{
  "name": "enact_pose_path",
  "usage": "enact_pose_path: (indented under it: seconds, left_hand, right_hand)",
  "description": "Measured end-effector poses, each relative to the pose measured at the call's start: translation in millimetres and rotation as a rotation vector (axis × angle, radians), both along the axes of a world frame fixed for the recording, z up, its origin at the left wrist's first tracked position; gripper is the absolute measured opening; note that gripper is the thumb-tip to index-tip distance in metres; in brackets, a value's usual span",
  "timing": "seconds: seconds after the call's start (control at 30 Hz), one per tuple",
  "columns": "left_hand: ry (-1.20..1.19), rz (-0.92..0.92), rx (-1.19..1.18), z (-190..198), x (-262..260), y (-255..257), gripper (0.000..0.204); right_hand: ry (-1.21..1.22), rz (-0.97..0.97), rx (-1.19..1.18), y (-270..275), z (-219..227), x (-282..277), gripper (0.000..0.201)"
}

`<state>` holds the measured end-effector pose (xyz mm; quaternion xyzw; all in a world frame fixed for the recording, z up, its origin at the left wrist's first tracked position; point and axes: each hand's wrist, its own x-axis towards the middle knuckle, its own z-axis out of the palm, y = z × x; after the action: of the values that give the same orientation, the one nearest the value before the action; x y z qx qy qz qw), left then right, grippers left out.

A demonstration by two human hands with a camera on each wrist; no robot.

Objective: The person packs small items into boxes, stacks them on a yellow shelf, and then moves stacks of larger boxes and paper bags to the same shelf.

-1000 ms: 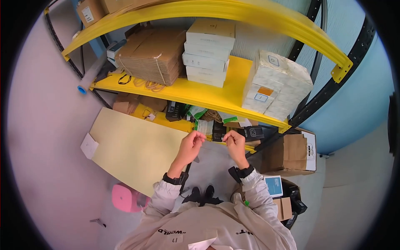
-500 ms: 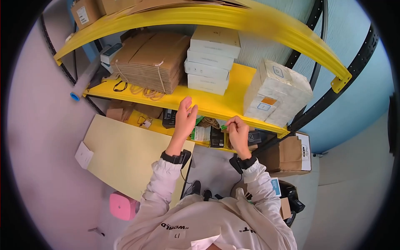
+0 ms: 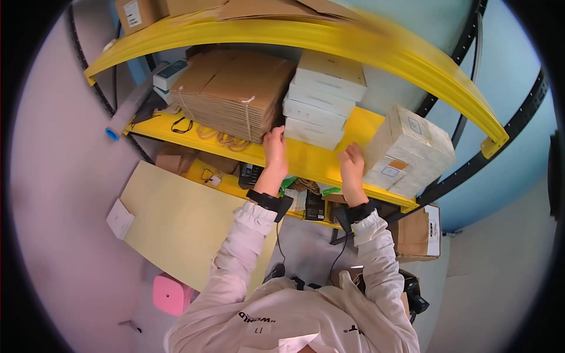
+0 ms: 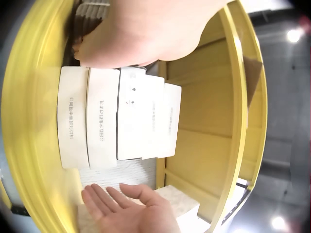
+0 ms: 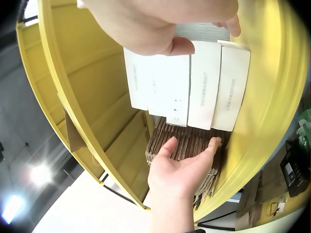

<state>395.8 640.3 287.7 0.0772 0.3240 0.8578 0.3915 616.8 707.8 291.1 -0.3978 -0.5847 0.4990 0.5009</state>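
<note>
A stack of several white boxes (image 3: pixel 321 103) stands on the yellow shelf (image 3: pixel 312 159), with printed lettering on the box fronts in both wrist views. My left hand (image 3: pixel 275 154) is at the stack's lower left, between it and the bundle of flattened cardboard (image 3: pixel 235 88). To the right of the stack is my right hand (image 3: pixel 352 170), near a box in marbled wrapping (image 3: pixel 409 153). In the left wrist view the right hand (image 4: pixel 133 208) has its fingers extended, palm toward the boxes. Thumb and fingers of the left hand (image 5: pixel 180 170) are spread in the right wrist view. Neither hand holds anything.
A yellow upper beam (image 3: pixel 294 32) crosses above the boxes. Cords (image 3: pixel 220 138) lie at the shelf's front edge. Below left is a pale tabletop (image 3: pixel 188 217), with a pink stool (image 3: pixel 170 294) beside it. An open carton (image 3: pixel 415 232) stands at the right.
Both hands have risen and reached forward from in front of the lower shelf to either side of the white boxes. Their fingers have straightened, and the head view has shifted.
</note>
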Motion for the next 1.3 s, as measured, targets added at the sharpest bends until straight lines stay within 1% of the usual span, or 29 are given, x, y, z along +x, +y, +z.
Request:
enact_pose_path:
  seconds: [0.03, 0.07, 0.13, 0.2, 0.3, 0.37, 0.4, 0.43, 0.47, 0.5, 0.57, 0.6, 0.67, 0.7, 0.77, 0.8, 0.87, 0.9, 0.97, 1.0, 1.03, 1.07, 1.1, 1.13, 1.17, 1.2, 1.23, 1.27, 1.3]
  left_hand:
    - [-0.103, 0.031, 0.118, 6, 4, 0, 0.019]
    - [-0.101, 0.045, 0.122, 1, 1, 1, 0.019]
    - [-0.263, 0.056, 0.178, -13, -8, 3, 0.019]
    - [-0.286, 0.043, 0.198, -18, -12, -1, 0.018]
    - [-0.318, 0.050, 0.254, -16, -12, -5, 0.019]
    - [-0.330, 0.060, 0.265, -11, -11, -8, 0.017]
    - [-0.341, 0.063, 0.274, -9, -10, -10, 0.015]
    - [-0.344, 0.072, 0.275, -7, -8, -13, 0.015]
    - [-0.330, 0.082, 0.265, -7, -6, -15, 0.015]
    - [-0.316, 0.092, 0.254, -8, -5, -18, 0.015]
    - [-0.317, 0.075, 0.252, -9, -7, -22, 0.015]
    - [-0.317, 0.052, 0.247, -11, -8, -24, 0.015]
    - [-0.326, 0.032, 0.236, -15, -12, -29, 0.015]
    - [-0.332, 0.008, 0.223, -19, -13, -33, 0.014]
    - [-0.339, -0.008, 0.234, -23, -16, -46, 0.015]
    - [-0.346, -0.026, 0.244, -22, -18, -53, 0.015]
    - [-0.352, -0.013, 0.223, -21, -22, -68, 0.015]
    - [-0.356, -0.003, 0.204, -19, -24, -75, 0.015]
    - [-0.345, 0.005, 0.213, -20, -28, -85, 0.017]
    - [-0.333, 0.009, 0.222, -21, -31, -89, 0.019]
    - [-0.334, 0.011, 0.225, -21, -33, -91, 0.019]
    - [-0.299, 0.036, 0.201, -21, -35, -94, 0.024]
    - [-0.264, 0.061, 0.176, -21, -37, -96, 0.030]
    - [-0.265, 0.067, 0.179, -20, -40, -98, 0.030]
    - [-0.278, 0.071, 0.183, -15, -45, -99, 0.038]
    - [-0.289, 0.075, 0.185, -10, -49, -102, 0.047]
    - [-0.285, 0.079, 0.189, -5, -54, -104, 0.047]
    - [-0.281, 0.059, 0.143, 0, -57, -105, 0.057]
    - [-0.277, 0.038, 0.097, 5, -60, -106, 0.067]
  right_hand:
    - [0.020, -0.007, -0.061, 3, 1, -3, 0.069]
    - [0.021, 0.007, -0.059, 6, 2, -7, 0.069]
    - [0.051, 0.012, -0.102, 8, 4, -11, 0.072]
    - [0.043, 0.008, -0.116, 12, -1, -18, 0.073]
    - [0.128, 0.085, -0.138, 5, 0, -28, 0.074]
    - [-0.019, -0.050, -0.068, -6, 3, -31, 0.068]
    - [-0.024, -0.042, -0.068, -6, -4, -31, 0.068]
    - [0.000, -0.098, -0.019, -5, -13, -32, 0.060]
    - [0.025, -0.155, 0.030, -10, -12, -35, 0.052]
    - [0.022, -0.148, 0.030, -16, -10, -37, 0.052]
    - [0.002, -0.124, 0.112, -30, 1, -39, 0.037]
    - [0.000, -0.120, 0.113, -39, 9, -40, 0.037]
    - [-0.036, 0.037, 0.133, -54, 22, -47, 0.028]
    - [-0.037, 0.042, 0.133, -58, 23, -52, 0.028]
    - [-0.070, 0.196, 0.153, -62, 25, -65, 0.029]
    - [-0.070, 0.199, 0.155, -63, 25, -72, 0.029]
    - [-0.073, 0.294, 0.127, -65, 22, -88, 0.038]
    - [-0.073, 0.297, 0.127, -65, 21, -96, 0.038]
    - [0.046, 0.381, -0.037, -69, 25, -112, 0.057]
    - [0.045, 0.383, -0.036, -72, 29, -119, 0.057]
    - [0.041, 0.394, -0.089, -74, 33, -127, 0.066]
    - [0.036, 0.405, -0.142, -76, 39, -134, 0.075]
    - [0.031, 0.410, -0.140, -76, 43, -141, 0.075]
    - [0.051, 0.437, -0.220, -76, 47, -148, 0.086]
    - [0.072, 0.464, -0.301, -75, 50, -154, 0.097]
    - [0.071, 0.470, -0.300, -73, 52, -160, 0.097]
    - [0.065, 0.489, -0.354, -71, 55, -165, 0.104]
    - [0.059, 0.506, -0.408, -68, 57, -169, 0.112]
    - [0.062, 0.509, -0.404, -67, 59, -172, 0.112]
